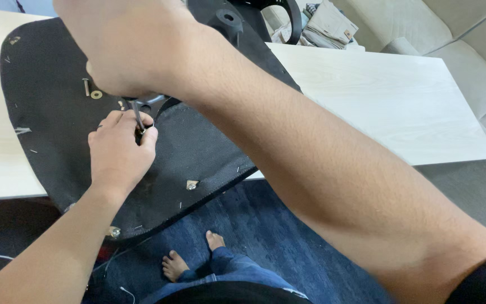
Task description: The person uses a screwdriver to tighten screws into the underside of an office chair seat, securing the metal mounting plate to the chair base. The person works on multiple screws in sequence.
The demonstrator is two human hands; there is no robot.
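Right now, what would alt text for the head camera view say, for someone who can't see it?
Seen from above, a person's right hand grips a thin metal tool while the left hand steadies its tip against a black fabric-covered panel lying on a pale wooden table. A loose bolt and washer lie nearby; bare feet show on blue carpet.

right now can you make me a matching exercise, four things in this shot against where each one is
Things:
1. right hand
2. left hand
3. loose bolt and washer
4. bare feet

Places:
A. on the blue rug, below the table edge
B. lying on the black seat panel, left of the hands
C. gripping the top of the tool, above the other hand
D. pinching the tool's lower end against the panel

Pairs: 1-C, 2-D, 3-B, 4-A
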